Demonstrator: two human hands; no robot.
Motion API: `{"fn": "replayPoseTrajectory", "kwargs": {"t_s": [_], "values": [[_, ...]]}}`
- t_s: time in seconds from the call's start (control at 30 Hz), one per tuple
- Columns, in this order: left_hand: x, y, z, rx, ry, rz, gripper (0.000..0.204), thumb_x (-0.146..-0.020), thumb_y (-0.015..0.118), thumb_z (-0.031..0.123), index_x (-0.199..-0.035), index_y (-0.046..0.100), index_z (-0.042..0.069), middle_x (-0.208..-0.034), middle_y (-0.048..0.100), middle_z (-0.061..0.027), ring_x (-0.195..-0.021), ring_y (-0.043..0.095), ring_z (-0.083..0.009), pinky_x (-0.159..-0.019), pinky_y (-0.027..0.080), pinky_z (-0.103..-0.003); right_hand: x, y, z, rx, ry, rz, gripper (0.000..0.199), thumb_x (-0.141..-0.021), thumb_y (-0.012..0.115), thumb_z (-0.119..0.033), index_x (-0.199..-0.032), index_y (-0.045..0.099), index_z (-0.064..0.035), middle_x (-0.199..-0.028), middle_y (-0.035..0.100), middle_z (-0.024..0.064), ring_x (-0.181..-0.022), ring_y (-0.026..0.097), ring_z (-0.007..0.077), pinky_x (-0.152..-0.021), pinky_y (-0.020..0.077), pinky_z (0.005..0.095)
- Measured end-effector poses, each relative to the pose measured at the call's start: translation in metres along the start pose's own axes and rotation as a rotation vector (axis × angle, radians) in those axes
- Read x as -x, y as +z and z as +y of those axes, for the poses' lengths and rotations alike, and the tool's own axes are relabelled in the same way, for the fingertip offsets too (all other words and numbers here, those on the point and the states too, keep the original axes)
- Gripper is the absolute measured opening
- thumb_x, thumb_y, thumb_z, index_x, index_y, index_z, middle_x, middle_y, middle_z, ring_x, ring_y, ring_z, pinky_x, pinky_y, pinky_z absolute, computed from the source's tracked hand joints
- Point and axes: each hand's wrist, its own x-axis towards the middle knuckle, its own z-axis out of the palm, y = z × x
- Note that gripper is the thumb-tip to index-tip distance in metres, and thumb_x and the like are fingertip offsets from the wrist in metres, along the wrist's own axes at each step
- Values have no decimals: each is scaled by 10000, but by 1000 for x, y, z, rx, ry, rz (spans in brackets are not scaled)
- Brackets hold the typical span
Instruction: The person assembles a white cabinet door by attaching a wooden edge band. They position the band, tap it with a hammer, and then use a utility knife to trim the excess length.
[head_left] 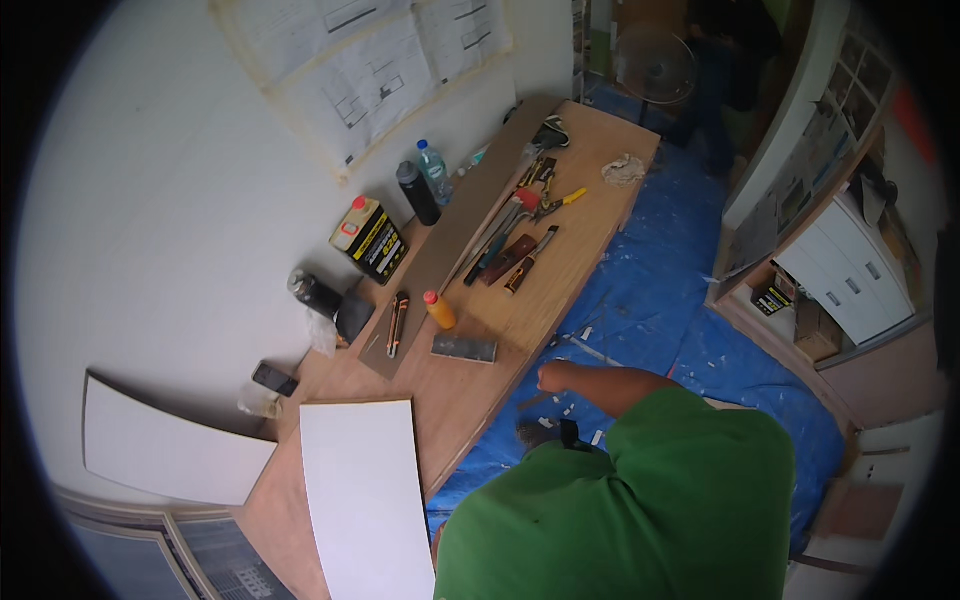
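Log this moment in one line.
right hand: curled, over blue sheet, contents unclear | left hand: not in view | wooden worktable: white panel, utility knife, orange bottle

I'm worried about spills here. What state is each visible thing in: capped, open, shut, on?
Orange bottle: upright, red cap on.
Square can: upright, red cap on.
Clear bottle: upright, blue cap on.
Black flask: upright.
White drawers: shut.
Fan: cannot tell whether spinning.
Right hand: curled, grip unclear.

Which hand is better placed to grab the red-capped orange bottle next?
Right hand, probably: it shows by the edge of the wooden worktable, fairly near the orange bottle; the left hand can't be made out.
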Motion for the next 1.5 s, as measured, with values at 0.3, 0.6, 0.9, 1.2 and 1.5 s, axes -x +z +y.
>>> {"fn": "replayPoseTrajectory", "kwargs": {"t_s": [0.3,0.6,0.9,1.2,1.5], "values": [[-74,34,65,-9,-6,-293,654,-981,524,526,-1289,564,-49,-1263,621,-228,-1110,635,-286,-995,486,-407,23,-13,143,-5,250,55,461,-925,545,-451,-933,740,-33,-873,725,190,-840,694,370,-772,537,489],[-116,42,67,-229,82,-331,508,-1041,499,389,-1223,618,-71,-1155,682,-173,-1031,662,-253,-942,501,-363,83,33,158,-50,407,-213,465,-906,531,-440,-766,745,-51,-741,714,173,-741,700,342,-751,541,513],[-154,8,72,-35,20,-257,365,-1042,521,301,-1165,658,-14,-1120,702,-101,-1032,648,-193,-918,489,-332,134,7,76,-290,361,206,604,-899,583,-574,-690,714,-23,-679,687,167,-662,670,358,-711,536,476],[-162,-7,78,48,20,-78,328,-1038,535,308,-1130,664,21,-1117,702,-97,-1000,650,-181,-903,480,-329,122,-19,55,-456,555,-37,559,-940,573,-504,-754,717,3,-778,711,146,-658,703,288,-562,560,421],[-184,70,77,41,-61,69,300,-1021,574,282,-1106,668,11,-1102,714,-107,-1002,666,-196,-876,492,-327,-4,-101,101,-818,246,179,310,-910,560,-167,-640,619,-26,-567,621,118,-429,598,209,-416,460,344]]}}
